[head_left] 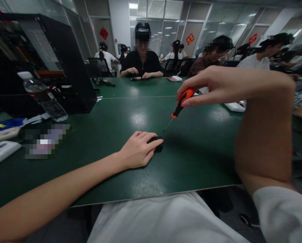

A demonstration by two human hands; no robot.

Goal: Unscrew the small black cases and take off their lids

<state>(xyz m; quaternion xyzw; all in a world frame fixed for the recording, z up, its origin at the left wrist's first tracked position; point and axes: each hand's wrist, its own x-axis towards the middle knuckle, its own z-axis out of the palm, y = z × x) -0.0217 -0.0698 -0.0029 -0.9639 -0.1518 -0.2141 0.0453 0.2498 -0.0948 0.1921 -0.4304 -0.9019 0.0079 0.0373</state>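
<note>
In the head view my left hand (140, 150) rests on the green table, its fingers closed over a small black block-like object (159, 148). Most of that object is hidden under the fingers, so its kind does not show. My right hand (204, 88) is raised above the table and grips an orange and black screwdriver (180, 104) by its handle. The screwdriver slants down to the left. Its thin metal tip is a little above and to the right of the black object, apart from it.
A clear plastic bottle (46, 98) leans beside a black cabinet (72, 64) at the left. A blurred-out flat item (47, 141) and a white device (4, 152) lie near it. Across the green table (110, 114) sits a person in black (142, 62); other people sit to the right.
</note>
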